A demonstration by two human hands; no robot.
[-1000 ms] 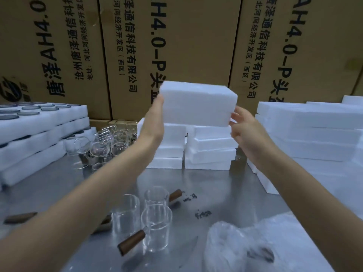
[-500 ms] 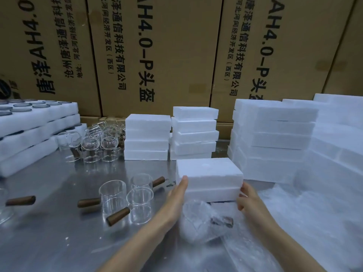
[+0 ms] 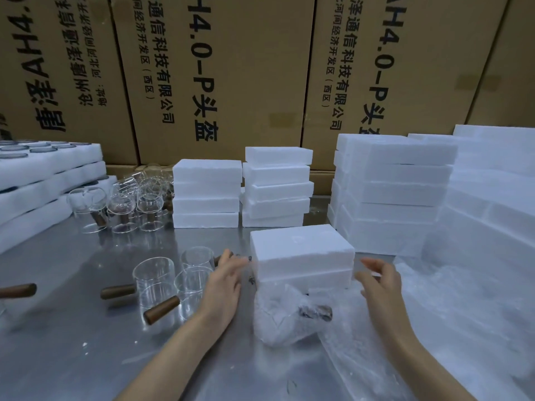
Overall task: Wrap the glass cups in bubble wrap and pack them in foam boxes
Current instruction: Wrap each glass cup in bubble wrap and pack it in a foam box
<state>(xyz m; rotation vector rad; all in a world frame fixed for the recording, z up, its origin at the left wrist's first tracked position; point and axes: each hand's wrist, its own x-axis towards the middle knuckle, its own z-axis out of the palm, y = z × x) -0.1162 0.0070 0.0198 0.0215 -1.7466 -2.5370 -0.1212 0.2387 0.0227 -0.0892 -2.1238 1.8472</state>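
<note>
Since the earlier frame both hands have released the foam box (image 3: 301, 253), which now rests closed on the counter (image 3: 72, 342) at frame centre. The left hand (image 3: 224, 280) and right hand (image 3: 379, 280) flank the box, fingers relaxed, holding nothing and not touching it. The wrapped cup (image 3: 285, 316) lies directly below the box, against its near face. Unwrapped glass cups (image 3: 173, 285) stand at lower left. Step in hand: preparing the box. Next move, as judged: lift off the box's upper half, then seat the wrapped cup inside.
</note>
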